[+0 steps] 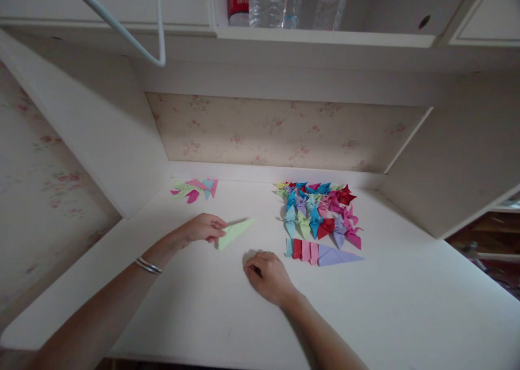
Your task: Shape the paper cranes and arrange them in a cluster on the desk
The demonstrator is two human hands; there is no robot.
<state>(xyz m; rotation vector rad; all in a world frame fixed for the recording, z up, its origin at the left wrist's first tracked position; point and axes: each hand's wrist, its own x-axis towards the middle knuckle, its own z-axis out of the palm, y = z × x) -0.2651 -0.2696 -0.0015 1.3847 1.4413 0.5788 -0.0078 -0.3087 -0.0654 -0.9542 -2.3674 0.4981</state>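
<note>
Folded green paper (233, 235), centre of the dial, points toward 2 o'clock; the left hand (205, 228) has its grip clamped on the 9 o'clock end. The right hand (271, 278), fingers curled together, lies apart at 5. Open room separates the paper from the cranes (314, 221) at 2–3. Desk (227, 316) surface stretches between the forearms to the front edge at 6.

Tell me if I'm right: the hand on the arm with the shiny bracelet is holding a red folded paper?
Not quite: the folded paper is light green, not red, as the head view shows. The left hand holds it, and the bracelet is on that arm.
</note>
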